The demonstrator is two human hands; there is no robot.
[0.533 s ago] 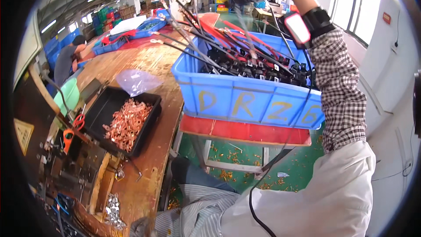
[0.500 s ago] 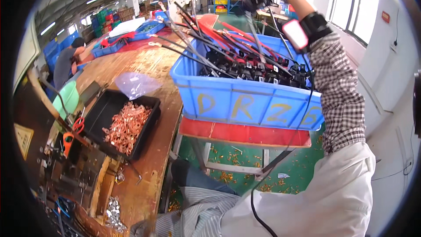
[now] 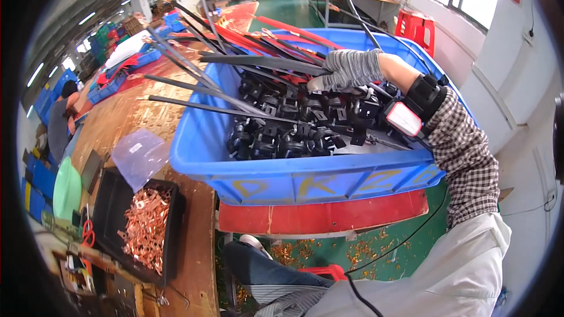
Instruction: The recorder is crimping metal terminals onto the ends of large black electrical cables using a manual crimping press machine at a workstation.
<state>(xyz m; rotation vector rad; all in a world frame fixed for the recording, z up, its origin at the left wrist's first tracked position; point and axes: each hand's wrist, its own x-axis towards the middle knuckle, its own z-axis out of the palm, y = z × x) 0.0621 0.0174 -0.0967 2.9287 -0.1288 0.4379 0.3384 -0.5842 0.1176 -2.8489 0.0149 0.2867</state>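
My right hand (image 3: 351,69), in a grey knit glove, reaches into a big blue plastic bin (image 3: 305,179). Its fingers are curled around the end of a long black cable (image 3: 258,61) that sticks out over the bin's left rim. A black wrist strap with a small white-and-red device (image 3: 405,118) sits on that forearm, above a checked sleeve. Under the hand lies a heap of black connector blocks (image 3: 294,132) with several black and red cables. My left hand is out of view.
A black tray of copper terminals (image 3: 144,229) and a clear plastic bag (image 3: 138,155) lie on the wooden bench (image 3: 117,111) to the left. A red board (image 3: 323,218) sits under the bin. Another person (image 3: 59,120) works at far left. A red stool (image 3: 418,26) stands behind.
My right hand has dropped from high above the far side of the bin down onto the cables inside it. The view has moved closer over the bin.
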